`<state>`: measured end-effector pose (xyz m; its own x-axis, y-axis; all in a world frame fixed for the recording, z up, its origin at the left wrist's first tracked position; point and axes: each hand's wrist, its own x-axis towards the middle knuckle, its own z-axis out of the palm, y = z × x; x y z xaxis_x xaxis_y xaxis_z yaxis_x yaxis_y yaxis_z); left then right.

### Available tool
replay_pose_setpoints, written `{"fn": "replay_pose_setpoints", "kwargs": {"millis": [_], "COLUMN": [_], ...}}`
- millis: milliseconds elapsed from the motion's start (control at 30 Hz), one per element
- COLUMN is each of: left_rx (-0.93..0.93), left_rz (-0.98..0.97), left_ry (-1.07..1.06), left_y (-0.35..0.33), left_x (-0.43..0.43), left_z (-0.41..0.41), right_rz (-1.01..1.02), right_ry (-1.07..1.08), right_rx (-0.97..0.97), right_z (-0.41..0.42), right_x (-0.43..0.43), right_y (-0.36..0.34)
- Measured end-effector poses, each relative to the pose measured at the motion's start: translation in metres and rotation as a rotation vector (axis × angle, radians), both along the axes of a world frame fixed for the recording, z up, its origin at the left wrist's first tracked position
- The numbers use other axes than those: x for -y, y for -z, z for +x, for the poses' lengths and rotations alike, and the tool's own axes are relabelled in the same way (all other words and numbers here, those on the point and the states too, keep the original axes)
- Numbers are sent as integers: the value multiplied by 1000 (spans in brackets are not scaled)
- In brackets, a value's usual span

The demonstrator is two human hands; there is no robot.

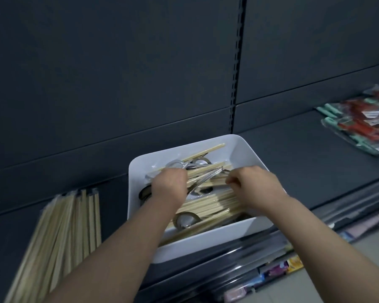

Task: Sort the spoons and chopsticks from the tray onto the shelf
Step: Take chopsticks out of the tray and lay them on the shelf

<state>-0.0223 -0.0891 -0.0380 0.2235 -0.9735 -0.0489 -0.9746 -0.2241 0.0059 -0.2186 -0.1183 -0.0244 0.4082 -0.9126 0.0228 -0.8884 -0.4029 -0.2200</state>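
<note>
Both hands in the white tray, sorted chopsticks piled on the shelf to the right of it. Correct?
Not quite. The head view shows both the left hand and the right hand in the white tray, but the sorted chopsticks lie on the shelf to the tray's left, not its right.

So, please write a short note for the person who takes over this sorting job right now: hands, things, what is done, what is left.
Left hand: inside the white tray, closed on mixed chopsticks and spoon handles.
Right hand: inside the tray, fingers curled over the chopsticks; grip unclear.
The tray sits on the dark shelf.
Done: a row of wrapped chopstick packs lies on the shelf, left of the tray.
Left: many chopsticks and several metal spoons are in the tray. No sorted spoons are visible on the shelf.
</note>
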Motion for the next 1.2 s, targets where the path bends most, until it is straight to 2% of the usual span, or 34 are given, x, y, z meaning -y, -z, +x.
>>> {"fn": "replay_pose_setpoints", "kwargs": {"millis": [100, 200, 300, 433, 567, 667, 767, 867, 967, 1067, 1200], "left_rx": [-29, -114, -195, -250, -351, -389, -450, -556, -593, -628, -680], "left_rz": [-9, -147, -247, -247, -278, -315, -333, -447, -604, -677, -533], "left_ry": [-93, -174, -257, -353, -376, -367, -348, -315, -307, -345, -559], "left_y": [-6, -27, -45, -43, -37, -38, -37, -35, -37, -39, -29], "left_x": [1, -5, -17, -31, -38, -38, -37, -42, -62, -101, -162], "left_z": [1, 11, 20, 27, 29, 27, 21, 21, 35, 68, 130], "right_rz": [-83, -169, -45, 51, 59, 30, 35, 138, 181, 199, 129], "right_ry": [-14, -16, -159, -293, -255, -143, 9, 70, 15, -90, -228], "right_rx": [42, 88, 26, -109, -142, -137, -91, 67, 225, 318, 315], "right_z": [3, 14, 39, 65, 62, 45, 27, 32, 60, 102, 164], "right_x": [14, 31, 47, 46, 46, 47, 37, 16, -18, -58, -112], "right_y": [-6, -13, -12, 1, -4, -19, -29, -38, -46, -49, -41]}}
